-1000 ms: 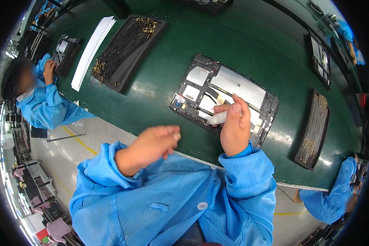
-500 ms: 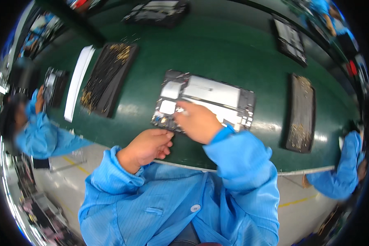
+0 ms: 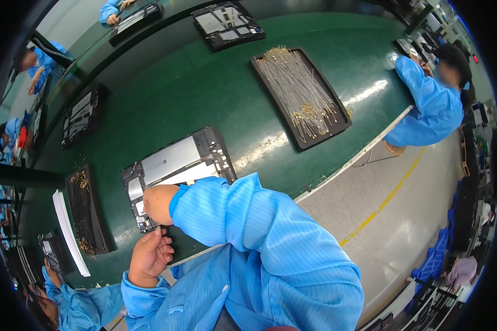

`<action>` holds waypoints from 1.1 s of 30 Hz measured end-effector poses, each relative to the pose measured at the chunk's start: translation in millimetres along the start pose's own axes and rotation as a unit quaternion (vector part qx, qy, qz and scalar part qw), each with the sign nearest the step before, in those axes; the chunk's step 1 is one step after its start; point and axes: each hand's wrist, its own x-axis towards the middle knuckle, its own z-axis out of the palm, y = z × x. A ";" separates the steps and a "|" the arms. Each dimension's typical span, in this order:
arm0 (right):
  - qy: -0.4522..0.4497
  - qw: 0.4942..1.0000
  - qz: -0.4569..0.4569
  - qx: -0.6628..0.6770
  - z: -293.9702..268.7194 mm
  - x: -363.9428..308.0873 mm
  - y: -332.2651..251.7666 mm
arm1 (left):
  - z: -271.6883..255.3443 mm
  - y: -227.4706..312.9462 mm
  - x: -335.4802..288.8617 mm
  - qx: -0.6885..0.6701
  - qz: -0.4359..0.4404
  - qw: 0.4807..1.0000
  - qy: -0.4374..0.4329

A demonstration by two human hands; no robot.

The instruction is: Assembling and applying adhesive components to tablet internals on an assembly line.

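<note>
An opened tablet [image 3: 174, 163] lies on the green table in front of me, with silver battery panels and small circuit parts exposed in a black frame. Over its near left part bends my right hand [image 3: 159, 203]; its fingertips are hidden beneath the hand. My left hand [image 3: 151, 254] is at the tablet's near left corner, thumb and forefinger pinched together at the edge and the other fingers curled. Whether the pinch holds the edge or some small part cannot be made out.
Left of the tablet are a dark tray [image 3: 96, 220] of black cables with gold ends and a white strip [image 3: 72, 234]. A tray [image 3: 298, 91] of grey cables stands to the right. More opened tablets [image 3: 228, 25] lie farther off. A co-worker [image 3: 431, 99] sits at right.
The view has swung to the right, so the tablet and both hands appear farther left. Both hands keep to the same corner of the tablet; the right fingertips are now less visible.
</note>
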 end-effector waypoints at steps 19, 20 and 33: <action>0.512 0.745 0.348 -0.248 -121.4 -184.4 145.6 | -30.3 -6.2 10.7 -0.116 0.024 0.972 -0.205; 0.515 0.746 0.351 -0.234 -121.5 -184.2 144.9 | -29.4 -5.9 10.6 -0.116 0.023 0.972 -0.204; 0.756 0.649 0.071 0.048 -87.9 -195.6 63.7 | 33.0 -10.7 -22.0 0.268 0.217 0.934 -0.094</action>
